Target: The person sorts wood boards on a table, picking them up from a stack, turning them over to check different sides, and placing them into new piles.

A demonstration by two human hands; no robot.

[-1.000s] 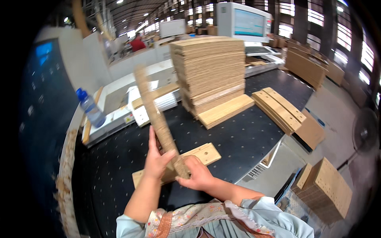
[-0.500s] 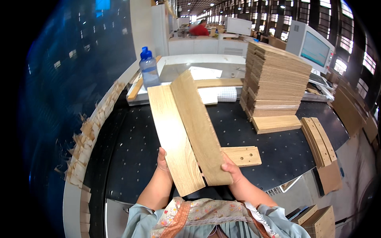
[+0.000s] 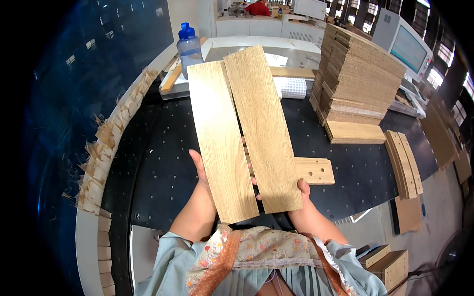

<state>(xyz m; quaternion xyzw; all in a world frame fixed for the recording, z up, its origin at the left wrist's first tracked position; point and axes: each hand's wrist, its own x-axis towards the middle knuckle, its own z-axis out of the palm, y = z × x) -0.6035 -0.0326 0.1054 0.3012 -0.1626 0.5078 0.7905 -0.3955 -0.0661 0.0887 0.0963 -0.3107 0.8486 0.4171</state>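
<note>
Two long, light wood boards lie nearly side by side in my hands above the black table. My left hand [image 3: 201, 172] carries the left board [image 3: 222, 138] from beneath. Its thumb sticks out past the left edge, and some fingertips show in the narrow gap between the boards. At the lower right corner of the right board [image 3: 266, 143], my right hand [image 3: 304, 195] grips with the thumb along the edge and its fingers hidden underneath. Partly covered by that board, a short wooden piece with drilled holes [image 3: 318, 171] rests on the table.
A tall stack of boards [image 3: 360, 74] stands at the back right, with drilled strips [image 3: 402, 163] nearer me. Behind the boards are a blue-capped bottle [image 3: 189, 49] and a monitor [image 3: 410, 47]. The black table [image 3: 168, 182] is dotted with small holes. Further off is a person in red [image 3: 257, 8].
The right board has turned from a slant to lie face up, almost level with the left one. Both boards sit higher in the view, which has tipped downward.
</note>
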